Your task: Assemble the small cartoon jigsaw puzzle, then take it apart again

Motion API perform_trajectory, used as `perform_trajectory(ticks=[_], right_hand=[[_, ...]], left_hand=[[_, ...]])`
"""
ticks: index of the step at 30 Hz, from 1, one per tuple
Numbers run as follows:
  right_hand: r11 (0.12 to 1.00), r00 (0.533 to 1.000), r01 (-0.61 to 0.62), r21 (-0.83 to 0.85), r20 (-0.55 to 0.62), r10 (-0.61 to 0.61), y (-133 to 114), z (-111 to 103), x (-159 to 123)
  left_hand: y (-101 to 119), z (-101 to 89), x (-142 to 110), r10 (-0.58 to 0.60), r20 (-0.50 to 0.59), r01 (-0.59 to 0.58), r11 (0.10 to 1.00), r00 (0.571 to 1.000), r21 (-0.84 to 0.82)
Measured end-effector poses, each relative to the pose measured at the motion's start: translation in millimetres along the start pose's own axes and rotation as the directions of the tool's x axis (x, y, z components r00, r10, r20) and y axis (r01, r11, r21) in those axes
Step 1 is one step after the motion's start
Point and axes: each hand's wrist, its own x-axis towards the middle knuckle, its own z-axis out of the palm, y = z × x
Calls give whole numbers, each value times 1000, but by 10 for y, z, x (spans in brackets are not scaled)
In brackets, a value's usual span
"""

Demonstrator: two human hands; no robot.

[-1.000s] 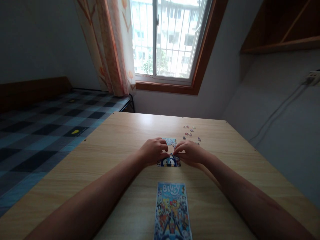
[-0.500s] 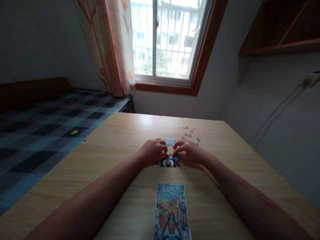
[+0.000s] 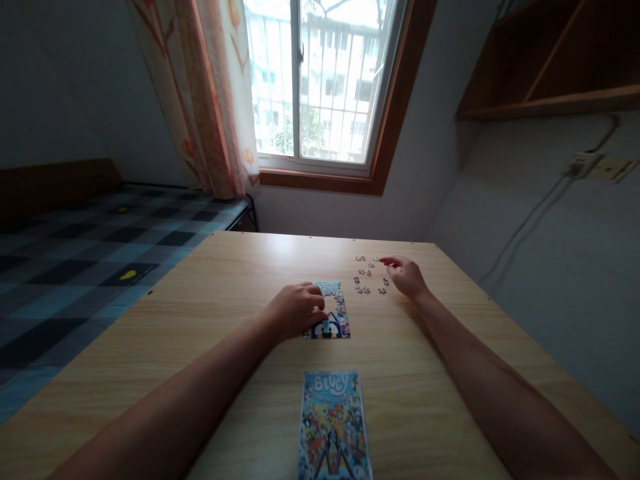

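I have the two hands well apart over the table (image 3: 400,373). The left hand (image 3: 295,309) lies across the left side of the puzzle (image 3: 328,329), covering part of it, with its curled fingers and thumb standing a little away from each other. The puzzle sits well in from the left, right and far edges. It is partly joined: a pale blue top, a busy right side and a blue dog face along the bottom frame a middle where wood shows through.

The right hand (image 3: 406,275) stretches toward the far right corner, its fingertips just beside the outermost of the loose pieces (image 3: 369,273); at this range I cannot tell whether they pinch one. The pieces lie scattered between the puzzle and that corner, and a strip of wood runs from them to the far edge.

I read the widest room to the left, where plain wood spans from the left forearm to the left edge, with the bed (image 3: 150,220) beyond. Another stretch runs from the right forearm to the right edge, along the wall (image 3: 540,280). Between the forearms the Bluey print (image 3: 334,427) lies flat, its top edge facing the puzzle across a band of wood.
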Motion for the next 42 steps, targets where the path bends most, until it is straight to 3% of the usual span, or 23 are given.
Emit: perform_trajectory(ticks=[2,4,8,13,34,42], right_hand=[[984,985,-156,-88,53,161,188,-68,42],[970,972,-199,-138,96,213,305,-110,51],[968,967,-170,-182,161,200,333,-116,31],[962,952,-107,-252,253,172,278,-67,27],[929,994,-21,-369,89,57,397,19,-55],[934,995,-65,-353,42,85,416,57,-59]], left_hand=[[-13,9,-7,-16,-44,16,1000,999,-2],[-51,24,-19,-60,-130,58,998,990,-14],[-202,53,-51,-240,-291,225,971,926,-83],[-350,44,-78,-404,-393,378,915,826,-145],[-385,48,-81,-531,-340,499,847,777,-183],[-392,52,-76,-553,-318,520,833,770,-190]])
